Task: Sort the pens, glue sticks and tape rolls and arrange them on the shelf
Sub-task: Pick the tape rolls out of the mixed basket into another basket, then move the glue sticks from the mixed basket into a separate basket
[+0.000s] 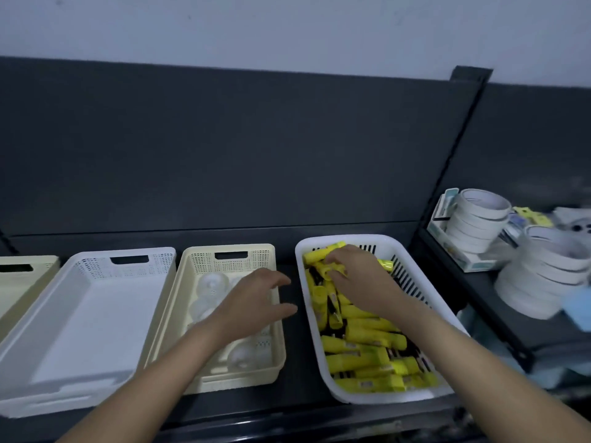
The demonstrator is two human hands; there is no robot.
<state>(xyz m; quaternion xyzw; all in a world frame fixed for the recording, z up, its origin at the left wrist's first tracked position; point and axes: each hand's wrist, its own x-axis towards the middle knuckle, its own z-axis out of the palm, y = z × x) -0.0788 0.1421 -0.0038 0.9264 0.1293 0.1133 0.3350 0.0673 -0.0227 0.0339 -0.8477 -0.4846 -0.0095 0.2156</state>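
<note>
A white slotted basket on the dark shelf holds several yellow highlighter pens with black ends. My right hand reaches into its far end, fingers curled around yellow pens. My left hand hovers with relaxed, spread fingers over the right rim of a cream basket, which holds clear tape rolls. White tape rolls are stacked on the neighbouring shelf at the right.
An empty white basket stands left of the cream one, and another cream basket sits at the far left edge. A dark back panel closes the shelf. More white tape stacks and packets crowd the right shelf.
</note>
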